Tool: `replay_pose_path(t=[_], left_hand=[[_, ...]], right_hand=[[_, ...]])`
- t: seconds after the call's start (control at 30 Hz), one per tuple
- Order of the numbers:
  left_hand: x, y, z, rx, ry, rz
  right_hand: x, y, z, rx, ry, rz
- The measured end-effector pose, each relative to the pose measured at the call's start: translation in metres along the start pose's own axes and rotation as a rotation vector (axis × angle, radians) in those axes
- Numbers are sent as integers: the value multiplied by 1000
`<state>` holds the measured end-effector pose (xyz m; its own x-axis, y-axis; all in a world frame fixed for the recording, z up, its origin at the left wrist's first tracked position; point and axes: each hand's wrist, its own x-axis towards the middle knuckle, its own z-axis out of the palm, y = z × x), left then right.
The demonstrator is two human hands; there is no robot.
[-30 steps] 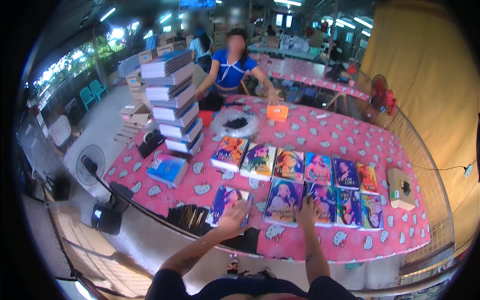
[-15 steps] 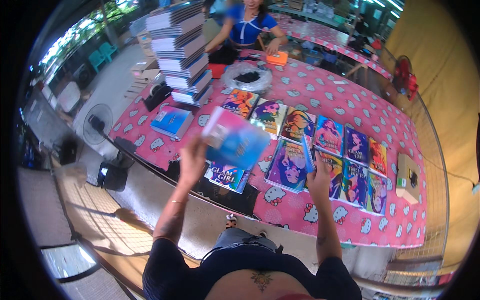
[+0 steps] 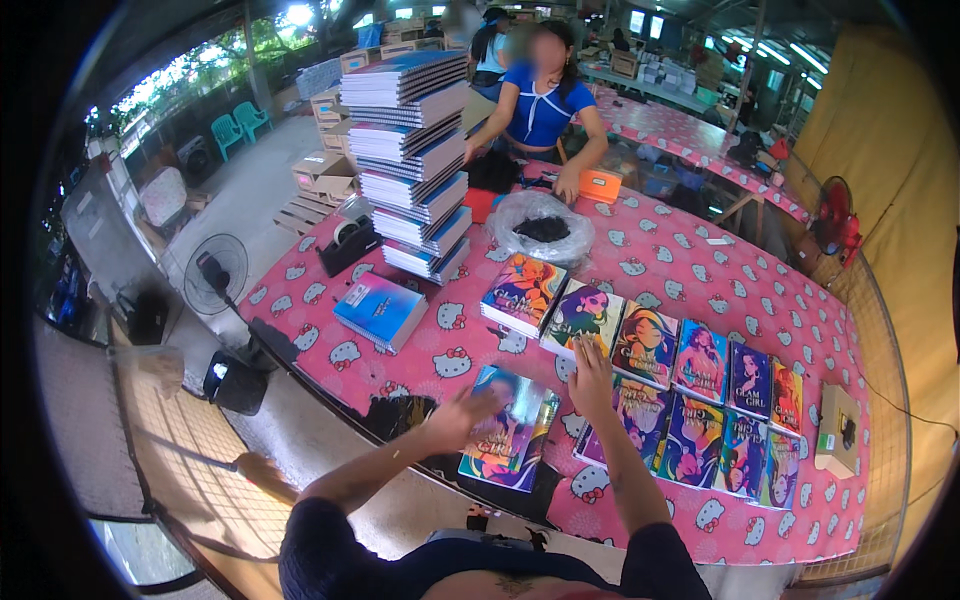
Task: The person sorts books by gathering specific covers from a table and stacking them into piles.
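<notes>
My left hand (image 3: 456,418) is at the left edge of a small pile of spiral notebooks (image 3: 497,466) near the table's front edge. Motion blurs its fingers and the top notebook's upper part, so its grip is unclear. My right hand (image 3: 591,376) lies with fingers stretched out on the near edge of a notebook stack (image 3: 584,312) whose cover shows a figure in sunglasses; no notebook shows in its grasp. Left of that stands an orange-covered stack (image 3: 524,290). More colourful notebooks (image 3: 701,358) lie in two rows to the right.
A tall stack of spiral notebooks (image 3: 412,165) stands at the back left, with a blue notebook pile (image 3: 380,310) before it and a tape dispenser (image 3: 350,246) beside it. Across the pink table (image 3: 660,240), a person (image 3: 548,112) touches an orange box (image 3: 600,185) near a plastic bag (image 3: 541,228).
My left hand has lowered the raised notebook onto the front pile. My right hand has moved left to the sunglasses-cover stack; its blue-edged notebook no longer shows. The view has tilted up.
</notes>
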<state>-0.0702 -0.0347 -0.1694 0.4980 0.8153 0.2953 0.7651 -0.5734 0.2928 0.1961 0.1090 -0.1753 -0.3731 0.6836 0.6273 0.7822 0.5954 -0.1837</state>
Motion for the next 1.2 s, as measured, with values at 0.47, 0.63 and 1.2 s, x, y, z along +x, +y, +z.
replay_pose_path(t=[0.47, 0.63, 1.2], left_hand=[[133, -61, -99, -72, 675, -69], [9, 24, -35, -114, 19, 162], [296, -50, 128, -485, 229, -678]], right_hand=[[-28, 29, -7, 1099, -305, 342], [-34, 13, 9, 489, -563, -156], [-3, 199, -75, 180, -24, 612]])
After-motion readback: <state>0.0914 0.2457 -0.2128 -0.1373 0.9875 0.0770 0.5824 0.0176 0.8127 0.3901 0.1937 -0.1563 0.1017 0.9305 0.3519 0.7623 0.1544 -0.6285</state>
